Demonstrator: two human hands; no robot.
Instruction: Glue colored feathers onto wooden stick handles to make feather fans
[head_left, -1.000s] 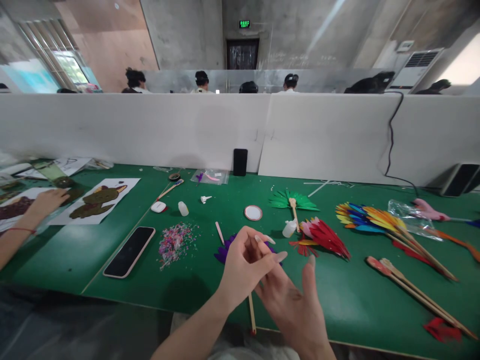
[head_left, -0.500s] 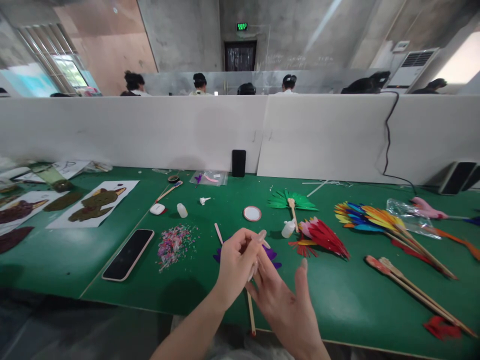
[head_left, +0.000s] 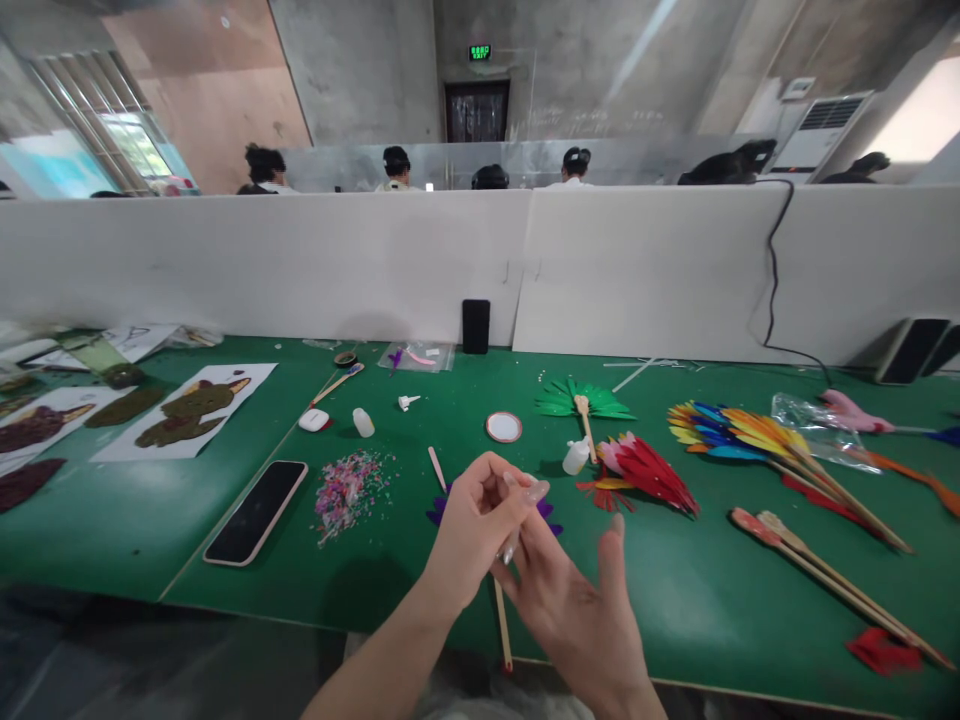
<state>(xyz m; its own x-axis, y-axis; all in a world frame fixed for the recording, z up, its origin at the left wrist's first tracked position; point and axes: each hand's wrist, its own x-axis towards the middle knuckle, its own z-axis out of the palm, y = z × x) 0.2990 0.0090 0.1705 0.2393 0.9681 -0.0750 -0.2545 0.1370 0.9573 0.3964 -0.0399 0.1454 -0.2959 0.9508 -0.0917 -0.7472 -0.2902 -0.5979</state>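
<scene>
My left hand (head_left: 476,535) is closed around the fingers of my right hand (head_left: 574,610), above the table's front half. The right hand has its thumb spread apart and its fingers stretched; their tips are partly hidden in the left hand's grip. Directly beneath both hands lies a purple feathery piece (head_left: 436,512), mostly covered. A wooden stick (head_left: 502,625) comes out below them, and the end of a pink strip (head_left: 436,466) shows above. Right of the hands lie a small white glue bottle (head_left: 576,457) and a red-and-pink feather bundle (head_left: 654,477).
Pink-purple sequins (head_left: 352,495) are scattered left of the hands beside a phone (head_left: 256,512). A round white lid (head_left: 503,427) and a green feather fan (head_left: 583,398) lie farther back. More feathered sticks (head_left: 780,450) are at right. A white partition (head_left: 337,260) stands behind the table.
The left thumb and fingers have shifted slightly along the right hand's fingers. The camera view has moved a little; the objects on the table lie as before.
</scene>
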